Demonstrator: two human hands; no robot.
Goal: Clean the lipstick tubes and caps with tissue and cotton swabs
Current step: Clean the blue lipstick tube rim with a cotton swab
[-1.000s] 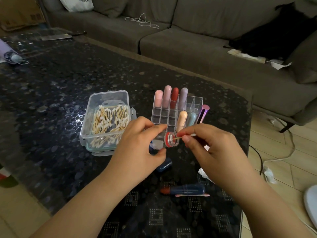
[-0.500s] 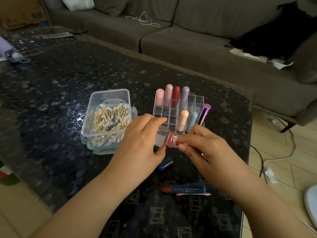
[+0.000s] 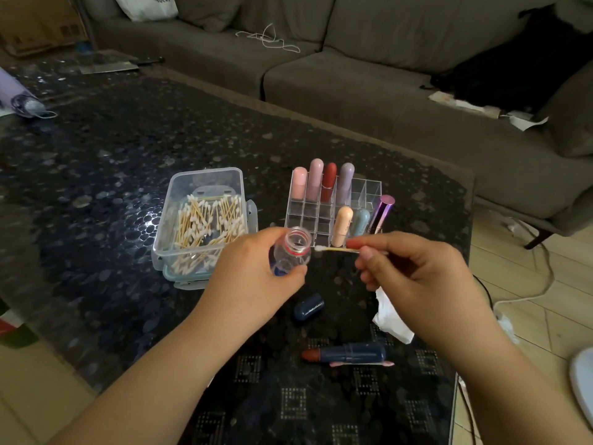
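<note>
left hand [image 3: 256, 277] grips a small clear bottle [image 3: 293, 252], right hand [image 3: 414, 271] pinches a cotton swab [image 3: 337, 249] just beside its mouth.

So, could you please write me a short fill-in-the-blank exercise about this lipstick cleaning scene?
1. The left hand holds a small clear ____.
2. The right hand pinches a cotton ____.
3. The uncapped navy lipstick lies on the ____.
4. The clear organizer holds ____ capped lipsticks in its back row.

Missing words: bottle; swab; table; four

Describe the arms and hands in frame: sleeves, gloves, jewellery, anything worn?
Both forearms are bare up to the frame edge, no sleeves showing. Left hand and right hand are bare: no gloves, rings, watch or bands visible. Nails look short and unpainted.
</note>
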